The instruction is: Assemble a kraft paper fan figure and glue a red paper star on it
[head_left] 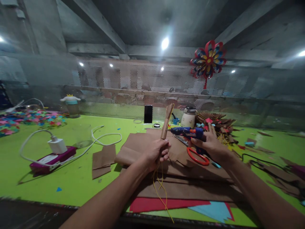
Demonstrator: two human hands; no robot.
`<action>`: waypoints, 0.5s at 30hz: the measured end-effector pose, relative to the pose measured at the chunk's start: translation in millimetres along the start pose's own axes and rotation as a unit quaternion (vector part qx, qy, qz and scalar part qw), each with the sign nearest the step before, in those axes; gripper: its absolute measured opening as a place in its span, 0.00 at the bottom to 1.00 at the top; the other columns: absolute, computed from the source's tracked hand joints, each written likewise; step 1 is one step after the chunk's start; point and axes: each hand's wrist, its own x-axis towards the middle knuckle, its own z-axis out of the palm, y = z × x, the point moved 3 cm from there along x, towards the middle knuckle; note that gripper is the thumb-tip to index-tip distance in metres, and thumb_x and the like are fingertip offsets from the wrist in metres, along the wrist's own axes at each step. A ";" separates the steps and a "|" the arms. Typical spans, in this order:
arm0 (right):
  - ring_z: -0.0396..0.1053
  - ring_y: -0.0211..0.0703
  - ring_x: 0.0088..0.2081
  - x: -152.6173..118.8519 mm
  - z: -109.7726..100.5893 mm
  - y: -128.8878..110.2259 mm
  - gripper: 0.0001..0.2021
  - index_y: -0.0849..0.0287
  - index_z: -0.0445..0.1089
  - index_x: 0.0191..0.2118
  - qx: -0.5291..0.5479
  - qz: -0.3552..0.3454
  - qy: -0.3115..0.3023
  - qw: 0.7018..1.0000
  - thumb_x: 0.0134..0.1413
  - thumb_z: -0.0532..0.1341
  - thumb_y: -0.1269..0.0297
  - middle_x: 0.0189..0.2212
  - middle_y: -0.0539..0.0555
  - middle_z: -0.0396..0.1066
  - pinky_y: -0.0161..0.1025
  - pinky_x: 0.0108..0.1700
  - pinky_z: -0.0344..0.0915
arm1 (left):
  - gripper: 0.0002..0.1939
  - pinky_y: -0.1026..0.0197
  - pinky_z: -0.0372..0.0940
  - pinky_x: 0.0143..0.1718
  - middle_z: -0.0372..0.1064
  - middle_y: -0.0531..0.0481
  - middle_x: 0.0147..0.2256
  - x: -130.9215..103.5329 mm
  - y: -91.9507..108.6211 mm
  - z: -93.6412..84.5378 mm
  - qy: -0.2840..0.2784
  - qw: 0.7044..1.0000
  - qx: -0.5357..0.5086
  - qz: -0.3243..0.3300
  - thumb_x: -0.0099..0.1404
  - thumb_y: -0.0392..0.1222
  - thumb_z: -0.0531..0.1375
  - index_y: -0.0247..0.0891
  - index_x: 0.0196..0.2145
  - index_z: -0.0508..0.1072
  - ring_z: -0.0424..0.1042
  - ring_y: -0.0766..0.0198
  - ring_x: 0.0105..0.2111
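Observation:
A slim brown paper roll [164, 128] stands upright in my left hand [158, 152], whose fingers are closed round its lower end. Thin strips fan out at its top, and yellow strings [162, 187] hang below the hand. My right hand [212, 144] grips a blue glue gun [187, 131], its nozzle at the side of the roll. Under both hands lie brown paper sheets [135, 144]. Scissors with orange handles [197, 156] rest on the sheets below the glue gun. Red paper [152, 205] and light blue paper [216, 210] stick out at the front edge.
A purple power strip [53, 160] with a white plug and cable lies left, near a clear cup [82, 135] and brown pieces [103, 160]. Behind are a phone [148, 114], a jar [188, 117] and a heap of paper bundles [226, 122]. Black cord [264, 163] runs at right.

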 end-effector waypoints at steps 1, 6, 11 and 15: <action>0.64 0.39 0.26 0.0 0.1 0.3 0.18 0.65 0.71 0.29 0.002 -0.002 0.002 1.000 0.44 0.61 0.51 0.29 0.56 0.71 0.32 0.24 0.57 | 0.11 0.72 0.39 0.12 0.47 0.61 0.14 0.0 0.0 0.0 0.000 1.000 -0.001 0.000 0.58 0.47 0.54 0.35 0.27 0.62 0.49 0.77 0.12; 0.62 0.36 0.23 -0.4 -0.3 0.5 0.17 0.65 0.70 0.30 0.001 0.004 0.004 1.000 0.44 0.61 0.52 0.24 0.54 0.69 0.32 0.22 0.56 | 0.12 0.72 0.40 0.12 0.48 0.60 0.15 0.2 0.1 0.0 -0.007 1.000 -0.002 0.008 0.58 0.48 0.54 0.35 0.27 0.62 0.50 0.76 0.12; 0.63 0.38 0.25 -0.8 -0.1 -5.8 0.18 0.65 0.71 0.30 -0.003 -0.003 0.000 1.000 0.44 0.61 0.52 0.25 0.55 0.69 0.32 0.24 0.57 | 0.11 0.72 0.39 0.12 0.47 0.61 0.14 -1.0 0.8 1.1 -0.001 1.000 -0.004 -0.002 0.58 0.47 0.54 0.35 0.27 0.62 0.49 0.77 0.12; 0.62 0.36 0.23 -0.9 0.7 -8.6 0.17 0.64 0.69 0.27 -0.007 0.000 0.002 1.000 0.43 0.61 0.52 0.24 0.54 0.69 0.32 0.22 0.56 | 0.11 0.71 0.39 0.12 0.46 0.61 0.14 -1.0 1.2 1.4 -0.004 1.000 -0.013 0.001 0.58 0.46 0.54 0.34 0.27 0.62 0.49 0.77 0.12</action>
